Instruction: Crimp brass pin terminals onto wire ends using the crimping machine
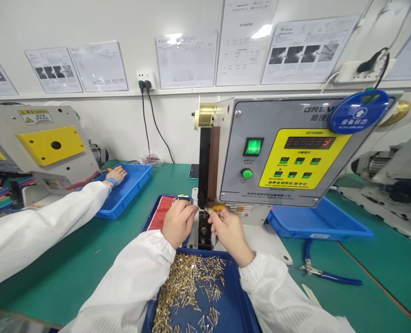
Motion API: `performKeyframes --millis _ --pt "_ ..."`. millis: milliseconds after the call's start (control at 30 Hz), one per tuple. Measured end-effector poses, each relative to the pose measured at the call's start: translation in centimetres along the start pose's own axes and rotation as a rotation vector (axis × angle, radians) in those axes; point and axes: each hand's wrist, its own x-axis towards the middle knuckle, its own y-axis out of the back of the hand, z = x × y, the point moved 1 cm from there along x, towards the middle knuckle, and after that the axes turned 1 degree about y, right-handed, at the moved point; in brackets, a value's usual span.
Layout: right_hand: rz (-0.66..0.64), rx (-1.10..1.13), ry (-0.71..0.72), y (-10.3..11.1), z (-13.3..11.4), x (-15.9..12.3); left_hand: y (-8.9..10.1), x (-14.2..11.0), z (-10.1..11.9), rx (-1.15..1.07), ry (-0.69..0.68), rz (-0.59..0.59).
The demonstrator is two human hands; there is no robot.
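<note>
My left hand [177,222] and my right hand [228,229] meet in front of the black jaw [202,229] of a grey bench machine [282,152]. Both are pinched on a thin wire or pin [202,210] held at the slot. My right index finger wears a yellow finger cot [218,207]. Just below my wrists lies a dark blue tray [226,305] with several loose gold pins [188,282]. Behind my left hand sits a tray of red pieces [160,212].
A co-worker's white sleeve [42,222] reaches from the left, hand [115,175] in a blue tray [129,189] beside another machine [42,148]. Blue-handled pliers [325,273] lie on the green mat at right, near a blue tray [320,222]. Papers hang on the wall.
</note>
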Motion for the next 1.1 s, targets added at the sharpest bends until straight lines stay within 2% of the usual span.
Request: performKeyframes --millis 400,700,1000,1100 --pt "-0.005 -0.027 0.002 0.13 0.04 0.0 -0.06 -0.03 -0.09 -0.002 -0.018 -0.006" --pt "0.032 0.116 -0.114 -0.21 -0.31 0.15 -0.08 -0.01 0.17 -0.026 0.006 -0.007" --pt "0.017 0.182 -0.135 -0.26 -0.63 0.19 -0.08 0.04 0.31 -0.027 0.033 0.062" --pt "0.033 0.222 -0.155 -0.29 -0.67 0.16 -0.1 0.01 0.3 -0.045 0.018 0.05"
